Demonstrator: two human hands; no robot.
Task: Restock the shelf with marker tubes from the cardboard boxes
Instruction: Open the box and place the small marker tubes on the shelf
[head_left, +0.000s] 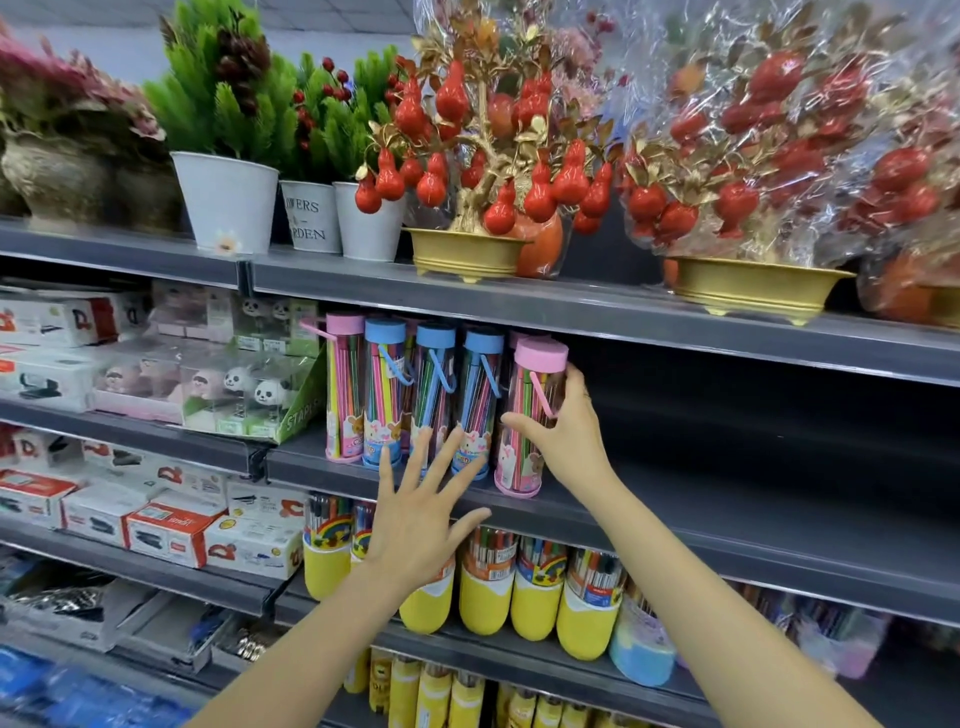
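Note:
A pink-capped marker tube (530, 415) stands upright at the front of the dark grey shelf (727, 525), rightmost in a row. My right hand (563, 434) is wrapped around its middle. To its left stand blue-capped tubes (434, 384) and another pink-capped tube (343, 387). My left hand (415, 525) is spread flat with fingers apart, in front of the bases of the blue tubes and holding nothing. No cardboard box is in view.
Right of the held tube the same shelf is bare and dark. Above sit potted fake plants (228, 197) and red-fruit trees in gold bowls (467, 254). Below are yellow marker tubs (535, 597). Stapler boxes (166, 530) and panda toys (244, 389) fill the left bays.

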